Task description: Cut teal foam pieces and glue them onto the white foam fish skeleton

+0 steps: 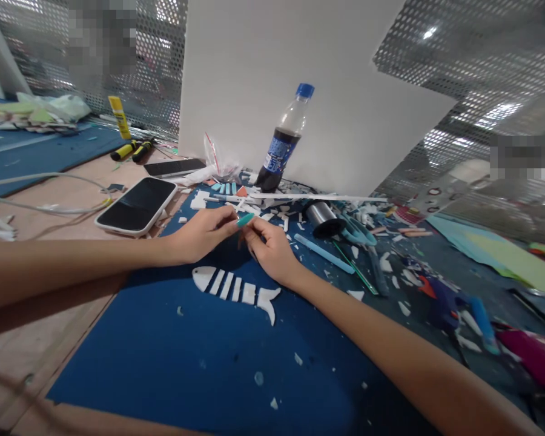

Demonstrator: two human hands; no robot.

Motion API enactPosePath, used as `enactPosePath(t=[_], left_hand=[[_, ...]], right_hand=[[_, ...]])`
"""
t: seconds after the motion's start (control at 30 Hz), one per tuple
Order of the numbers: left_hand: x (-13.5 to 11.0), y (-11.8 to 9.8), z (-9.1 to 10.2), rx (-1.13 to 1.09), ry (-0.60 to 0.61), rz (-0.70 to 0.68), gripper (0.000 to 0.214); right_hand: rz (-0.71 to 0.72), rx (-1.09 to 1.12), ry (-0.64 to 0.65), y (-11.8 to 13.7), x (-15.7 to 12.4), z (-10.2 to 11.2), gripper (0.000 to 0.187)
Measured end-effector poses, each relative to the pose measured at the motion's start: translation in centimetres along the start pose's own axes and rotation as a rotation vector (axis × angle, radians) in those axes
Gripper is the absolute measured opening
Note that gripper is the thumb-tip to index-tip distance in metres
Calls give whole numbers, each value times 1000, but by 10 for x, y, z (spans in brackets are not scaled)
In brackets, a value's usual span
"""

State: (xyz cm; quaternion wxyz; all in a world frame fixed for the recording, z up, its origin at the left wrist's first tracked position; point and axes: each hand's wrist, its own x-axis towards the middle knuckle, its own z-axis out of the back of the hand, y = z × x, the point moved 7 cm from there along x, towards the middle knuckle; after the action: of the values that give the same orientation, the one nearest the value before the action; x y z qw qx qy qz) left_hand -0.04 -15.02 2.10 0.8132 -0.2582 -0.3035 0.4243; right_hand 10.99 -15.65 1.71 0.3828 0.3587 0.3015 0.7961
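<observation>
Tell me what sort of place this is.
Probably a craft workspace: a blue mat strewn with white scraps, a spool lying on its side, and a white fish shape in separate pieces.

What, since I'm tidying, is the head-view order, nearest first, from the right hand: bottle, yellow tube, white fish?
1. White fish, on the near side of the right hand.
2. Bottle, beyond the hand.
3. Yellow tube, far left.

The slim piece [244,220] is teal. From it: at six o'clock, a white fish [249,293] with a dark dot, on a dark-blue mat [163,351]; at nine, a white-edged, black-screened phone [138,203]; at ten, a yellow tube [119,117]; at one, a blue-capped bottle [279,148].
</observation>
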Motion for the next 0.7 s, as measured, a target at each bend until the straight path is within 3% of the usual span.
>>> enactPosePath(t=[0.2,0.3,0.37,0.43,0.53,0.6,0.67,0.7], left_hand=[[-3,-1,5,39,-73,-67,25],[-4,0,4,56,-60,-71,23],[-4,1,4,63,-56,-57,24],[-5,1,3,59,-53,-54,24],[-6,-1,3,56,-59,-58,24],[-8,-3,4,71,-66,-62,23],[-9,-5,3,92,-53,-86,22],[-10,-5,2,100,-49,-97,22]], right_hand=[[20,-99,-32,2,1,0,30],[29,-277,-29,5,1,2,28],[8,-472,-99,7,-3,17,26],[-76,-681,-245,8,-16,48,25],[-373,-1008,-432,2,-54,116,40],[-743,-1145,-587,-9,-94,169,63],[-1108,-1136,-667,-24,-137,209,69],[-1235,-1071,-611,-35,-152,219,66]])
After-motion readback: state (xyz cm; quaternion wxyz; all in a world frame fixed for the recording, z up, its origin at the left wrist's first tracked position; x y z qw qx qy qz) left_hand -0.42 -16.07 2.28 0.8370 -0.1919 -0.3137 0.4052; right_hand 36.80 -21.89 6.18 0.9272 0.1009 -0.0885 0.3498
